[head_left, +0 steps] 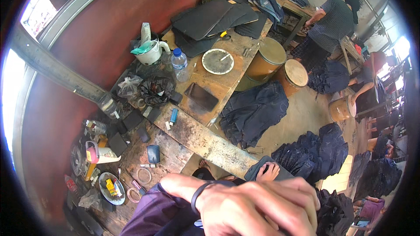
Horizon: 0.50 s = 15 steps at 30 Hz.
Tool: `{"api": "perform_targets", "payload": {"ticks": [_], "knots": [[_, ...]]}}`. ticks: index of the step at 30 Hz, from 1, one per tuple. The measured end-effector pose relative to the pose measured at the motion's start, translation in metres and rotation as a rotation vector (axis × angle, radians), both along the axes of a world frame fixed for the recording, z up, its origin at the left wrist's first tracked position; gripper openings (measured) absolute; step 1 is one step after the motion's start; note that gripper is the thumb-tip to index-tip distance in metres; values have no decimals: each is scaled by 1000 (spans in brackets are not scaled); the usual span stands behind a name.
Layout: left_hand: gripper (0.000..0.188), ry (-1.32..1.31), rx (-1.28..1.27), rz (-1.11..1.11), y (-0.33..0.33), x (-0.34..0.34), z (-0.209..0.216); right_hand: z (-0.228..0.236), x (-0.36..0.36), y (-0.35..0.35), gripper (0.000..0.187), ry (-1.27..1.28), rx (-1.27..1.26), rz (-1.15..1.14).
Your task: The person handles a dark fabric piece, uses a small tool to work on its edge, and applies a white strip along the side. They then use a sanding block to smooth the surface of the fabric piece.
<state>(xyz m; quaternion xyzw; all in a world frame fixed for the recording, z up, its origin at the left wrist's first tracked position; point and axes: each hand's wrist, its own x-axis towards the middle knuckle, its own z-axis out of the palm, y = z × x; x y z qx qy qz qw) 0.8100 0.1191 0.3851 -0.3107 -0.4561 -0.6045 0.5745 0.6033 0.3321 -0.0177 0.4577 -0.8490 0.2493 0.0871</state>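
My left hand (262, 207), with a dark band at its wrist, is large and close at the bottom of the view. Its fingers are bent; their tips and anything in them are hidden. Beyond it, partly covered, my right hand (267, 172) has its fingers on a dark cloth (253, 172). That cloth lies over the near right end of a worn wooden plank (210, 142). A blue lighter (174, 115) lies at the plank's far end. To the left, a dark blue block (153, 153) rests on the wooden bench top (168, 146).
A workbench (234, 81) holds a water bottle (180, 64), a round dish (218, 61), a dark flat slab (201, 97) and black boards (201, 17). Dark garments (256, 109) lie in heaps on the floor near drums (265, 59). A person (334, 22) stands at another table.
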Motion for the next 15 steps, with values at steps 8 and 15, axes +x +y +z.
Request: {"api": "perform_targets", "payload": {"ticks": [8, 15], "knots": [[44, -1649, -178, 834, -129, 0, -243, 13, 3, -4, 16, -31, 22, -20], [90, -2138, -1164, 1039, -251, 63, -395, 18, 3, -5, 18, -51, 7, -23]]}}
